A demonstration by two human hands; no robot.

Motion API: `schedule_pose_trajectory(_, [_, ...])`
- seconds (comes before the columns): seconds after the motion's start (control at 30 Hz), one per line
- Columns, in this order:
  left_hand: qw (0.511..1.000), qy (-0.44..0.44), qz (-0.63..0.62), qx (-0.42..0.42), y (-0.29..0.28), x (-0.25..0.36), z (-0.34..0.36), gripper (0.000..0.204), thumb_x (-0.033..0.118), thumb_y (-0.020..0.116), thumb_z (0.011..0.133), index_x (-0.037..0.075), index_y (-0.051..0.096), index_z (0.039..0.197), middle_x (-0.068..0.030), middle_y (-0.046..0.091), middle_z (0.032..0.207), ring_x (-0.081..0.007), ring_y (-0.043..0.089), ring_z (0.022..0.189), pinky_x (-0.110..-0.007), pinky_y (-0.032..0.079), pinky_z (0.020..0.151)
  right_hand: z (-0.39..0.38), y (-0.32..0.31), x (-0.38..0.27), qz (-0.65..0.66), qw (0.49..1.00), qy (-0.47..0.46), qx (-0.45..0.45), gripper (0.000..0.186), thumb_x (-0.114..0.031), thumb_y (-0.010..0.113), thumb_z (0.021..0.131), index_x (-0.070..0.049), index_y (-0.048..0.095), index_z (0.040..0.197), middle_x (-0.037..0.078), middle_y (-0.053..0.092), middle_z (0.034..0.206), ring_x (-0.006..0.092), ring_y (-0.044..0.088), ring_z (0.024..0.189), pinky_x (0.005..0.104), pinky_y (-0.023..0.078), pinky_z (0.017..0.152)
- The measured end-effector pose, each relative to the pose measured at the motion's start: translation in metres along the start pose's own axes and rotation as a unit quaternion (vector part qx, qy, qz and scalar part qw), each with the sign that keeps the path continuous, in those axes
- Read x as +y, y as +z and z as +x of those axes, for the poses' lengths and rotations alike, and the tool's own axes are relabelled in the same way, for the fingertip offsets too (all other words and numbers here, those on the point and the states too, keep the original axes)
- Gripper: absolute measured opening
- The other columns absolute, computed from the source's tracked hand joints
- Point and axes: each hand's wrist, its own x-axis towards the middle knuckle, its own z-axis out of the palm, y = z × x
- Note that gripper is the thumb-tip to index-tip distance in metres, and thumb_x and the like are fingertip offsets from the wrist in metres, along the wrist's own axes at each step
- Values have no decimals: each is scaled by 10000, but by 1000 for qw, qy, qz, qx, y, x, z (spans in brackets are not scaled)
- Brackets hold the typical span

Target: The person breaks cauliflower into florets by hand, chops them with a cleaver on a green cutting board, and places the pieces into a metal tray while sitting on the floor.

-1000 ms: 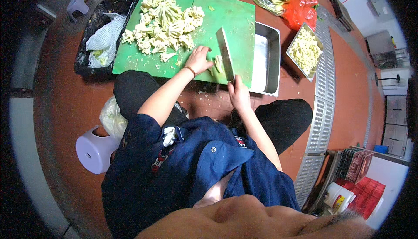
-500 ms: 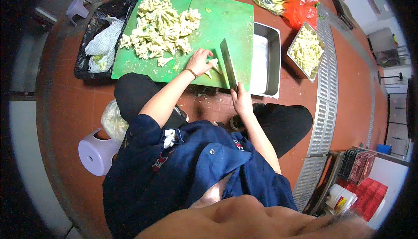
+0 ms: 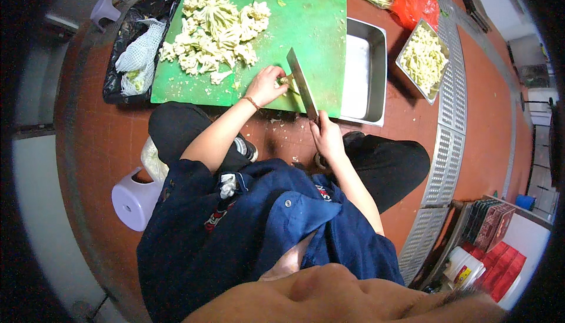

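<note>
Near the front of the green cutting board, my left hand is closed on a small cauliflower floret, its fingertips curled beside the blade. The handle of a broad cleaver is wrapped in my right hand. Its blade stands on edge over the board, right against the floret or nearly so; whether it touches cannot be made out. A heap of pale cauliflower florets covers the left half of the board, with one loose floret at its near side.
A deep steel pan adjoins the board's right side. Farther right, a steel container holds cut cauliflower. Left stands a black-lined bin with white foam netting. A red plastic bag and leafy vegetables lie behind; a purple stool stands near left.
The cleaver has shifted left, up to the floret. My left hand has moved slightly left and its fingers have curled in around the floret. The whole view has tilted a little.
</note>
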Motion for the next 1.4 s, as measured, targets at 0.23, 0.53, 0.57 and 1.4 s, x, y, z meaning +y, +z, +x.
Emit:
schedule_pose_trajectory(0.23, [998,-14,-58,-7,4,-6,13,230,208,737,836,72,620,980,-119,642,932,-326,634,1002,-417,506,903,2,-8,-3,21,999,19,20,254,-213,619,951,-34,506,1093,295,669,862,502,646,867,558,514,720])
schedule_pose_trajectory(0.53, [1000,-13,25,-3,-4,-3,2,158,173,705,827,72,636,927,-120,645,997,-333,607,1033,-425,500,915,-1,6,3,-7,1000,-2,8,274,-235,618,954,-33,499,1095,306,660,835,507,643,842,585,500,716])
schedule_pose_trajectory(0.57, [999,-29,15,-12,-2,-5,0,161,173,711,825,67,633,918,-116,650,966,-331,614,1006,-423,506,893,-2,6,0,-13,1000,3,2,275,-242,618,955,-35,502,1093,305,660,834,506,643,839,588,498,714])
schedule_pose_trajectory(1.4, [970,-145,161,113,-81,-72,4,472,238,773,808,120,654,1250,-112,646,1199,-327,552,1162,-437,469,1016,-5,28,-11,-76,989,-69,-110,275,-235,602,931,-54,513,1117,299,661,836,492,653,829,581,516,724])
